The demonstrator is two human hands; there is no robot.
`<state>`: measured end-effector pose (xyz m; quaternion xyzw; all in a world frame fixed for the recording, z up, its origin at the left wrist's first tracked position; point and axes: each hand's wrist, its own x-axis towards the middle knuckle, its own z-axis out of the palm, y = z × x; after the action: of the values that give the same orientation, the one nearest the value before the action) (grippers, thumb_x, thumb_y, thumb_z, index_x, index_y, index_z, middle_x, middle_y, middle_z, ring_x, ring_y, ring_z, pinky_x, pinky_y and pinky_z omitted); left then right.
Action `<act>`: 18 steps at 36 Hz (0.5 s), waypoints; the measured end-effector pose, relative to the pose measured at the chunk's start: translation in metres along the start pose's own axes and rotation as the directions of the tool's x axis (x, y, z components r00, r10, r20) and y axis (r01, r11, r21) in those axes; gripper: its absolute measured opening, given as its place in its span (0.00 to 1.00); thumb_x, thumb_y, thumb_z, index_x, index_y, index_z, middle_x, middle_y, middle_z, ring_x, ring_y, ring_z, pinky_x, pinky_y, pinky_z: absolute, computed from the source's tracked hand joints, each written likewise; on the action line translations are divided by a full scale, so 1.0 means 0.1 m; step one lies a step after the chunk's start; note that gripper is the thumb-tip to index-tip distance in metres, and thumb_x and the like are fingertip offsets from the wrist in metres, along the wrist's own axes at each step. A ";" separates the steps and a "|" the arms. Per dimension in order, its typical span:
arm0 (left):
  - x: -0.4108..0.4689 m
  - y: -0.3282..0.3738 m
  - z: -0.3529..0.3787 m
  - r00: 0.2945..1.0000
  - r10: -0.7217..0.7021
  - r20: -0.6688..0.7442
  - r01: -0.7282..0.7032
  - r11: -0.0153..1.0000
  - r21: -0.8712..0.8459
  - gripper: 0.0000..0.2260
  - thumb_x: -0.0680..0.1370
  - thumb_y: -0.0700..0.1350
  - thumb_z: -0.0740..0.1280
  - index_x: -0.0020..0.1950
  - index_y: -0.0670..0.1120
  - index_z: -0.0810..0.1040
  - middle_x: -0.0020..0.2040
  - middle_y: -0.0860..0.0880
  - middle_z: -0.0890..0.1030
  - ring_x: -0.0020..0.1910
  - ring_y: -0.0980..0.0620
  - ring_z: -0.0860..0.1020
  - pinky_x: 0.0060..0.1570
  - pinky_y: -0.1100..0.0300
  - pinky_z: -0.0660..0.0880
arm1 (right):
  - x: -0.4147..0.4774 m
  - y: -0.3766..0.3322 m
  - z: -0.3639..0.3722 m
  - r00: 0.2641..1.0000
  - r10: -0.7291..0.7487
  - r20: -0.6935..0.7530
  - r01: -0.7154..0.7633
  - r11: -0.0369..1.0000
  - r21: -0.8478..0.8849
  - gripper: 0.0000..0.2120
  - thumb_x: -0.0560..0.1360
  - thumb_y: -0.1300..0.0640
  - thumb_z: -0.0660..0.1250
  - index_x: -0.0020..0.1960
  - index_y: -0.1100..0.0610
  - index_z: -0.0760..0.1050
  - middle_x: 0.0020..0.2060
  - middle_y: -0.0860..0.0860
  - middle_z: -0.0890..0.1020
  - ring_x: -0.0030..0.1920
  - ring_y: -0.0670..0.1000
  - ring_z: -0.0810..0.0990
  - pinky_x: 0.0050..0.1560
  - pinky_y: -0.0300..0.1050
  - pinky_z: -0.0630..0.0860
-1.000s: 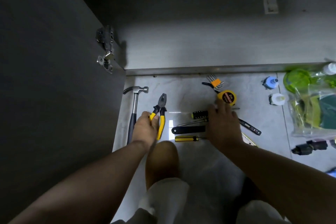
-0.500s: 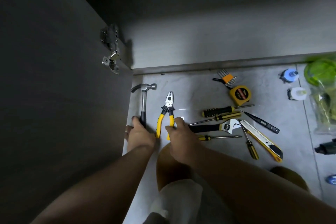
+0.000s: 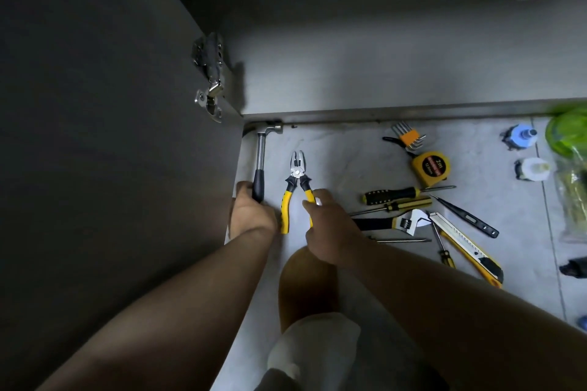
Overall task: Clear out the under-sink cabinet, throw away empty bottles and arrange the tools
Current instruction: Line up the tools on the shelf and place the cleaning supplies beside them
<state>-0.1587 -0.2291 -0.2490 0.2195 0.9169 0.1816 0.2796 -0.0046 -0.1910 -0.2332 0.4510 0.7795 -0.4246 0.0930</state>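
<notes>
Gripping a tool in each hand, a person bends over the pale floor point(image 3: 343, 149) in front of the open cabinet point(image 3: 381, 73). The left hand point(image 3: 254, 216) is wrapped around the black grip of the hammer point(image 3: 261, 152), which lies flat beside the cabinet door point(image 3: 95, 136), its steel head pointing away from the hand and just short of the cabinet's front edge. The right hand point(image 3: 330, 228) curls its fingers over one yellow handle of the pliers point(image 3: 297, 173). The other handle lies splayed between the two hands, close to the left one.

To the right of the right hand lie two screwdrivers point(image 3: 392, 195), an adjustable wrench point(image 3: 397, 222) and a utility knife point(image 3: 467, 247). Beyond them are a yellow tape measure point(image 3: 431, 167) and a set of hex keys point(image 3: 408, 136). Farther right stand a blue-capped bottle point(image 3: 522, 136) and a white-capped bottle point(image 3: 532, 168). A bare knee point(image 3: 305, 279) shows beneath the right wrist.
</notes>
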 end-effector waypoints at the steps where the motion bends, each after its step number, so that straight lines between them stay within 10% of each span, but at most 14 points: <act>1: 0.00 0.02 0.00 1.000 -0.029 0.008 0.029 1.000 -0.007 0.11 0.77 0.39 0.64 0.52 0.54 0.70 0.39 0.54 0.75 0.40 0.51 0.77 0.48 0.61 0.68 | 0.02 0.00 -0.01 1.000 0.003 0.004 -0.003 1.000 0.010 0.23 0.74 0.64 0.66 0.69 0.63 0.72 0.76 0.57 0.61 0.72 0.59 0.67 0.71 0.46 0.65; 5: -0.09 0.04 0.01 0.988 0.093 -0.120 -0.075 0.987 0.143 0.09 0.79 0.48 0.66 0.55 0.50 0.68 0.49 0.47 0.78 0.52 0.43 0.79 0.50 0.54 0.73 | 0.02 0.00 -0.05 0.998 0.009 0.055 -0.015 0.994 0.111 0.31 0.74 0.66 0.65 0.77 0.62 0.64 0.79 0.55 0.58 0.78 0.56 0.59 0.77 0.46 0.59; 9: -0.26 0.05 0.10 0.917 0.395 -0.058 -0.371 0.896 0.242 0.21 0.76 0.62 0.67 0.61 0.51 0.70 0.55 0.46 0.73 0.57 0.43 0.74 0.52 0.49 0.75 | -0.15 0.09 -0.14 0.999 0.004 -0.047 0.005 0.985 0.175 0.25 0.73 0.67 0.63 0.69 0.58 0.70 0.68 0.54 0.69 0.63 0.59 0.75 0.64 0.52 0.72; 13: -0.35 0.21 0.19 0.945 0.288 0.155 -0.319 0.918 0.235 0.33 0.69 0.70 0.71 0.67 0.59 0.63 0.59 0.49 0.69 0.61 0.45 0.73 0.50 0.47 0.77 | -0.36 0.32 -0.30 0.985 0.081 -0.150 -0.078 0.997 0.027 0.18 0.75 0.62 0.66 0.64 0.55 0.71 0.63 0.53 0.67 0.53 0.59 0.79 0.51 0.53 0.79; 18: -0.33 0.35 0.22 0.951 0.225 0.211 -0.281 0.915 0.288 0.33 0.70 0.55 0.76 0.66 0.57 0.60 0.59 0.45 0.70 0.60 0.41 0.73 0.42 0.48 0.71 | -0.66 0.62 -0.35 0.977 0.169 -0.129 -0.181 0.979 -0.092 0.18 0.75 0.58 0.67 0.65 0.52 0.71 0.67 0.52 0.67 0.55 0.58 0.80 0.49 0.53 0.80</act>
<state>-0.1099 -0.2115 -0.2359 0.3933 0.8698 0.0479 0.2939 0.0904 -0.1916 -0.2118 0.5372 0.7619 -0.3460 0.1062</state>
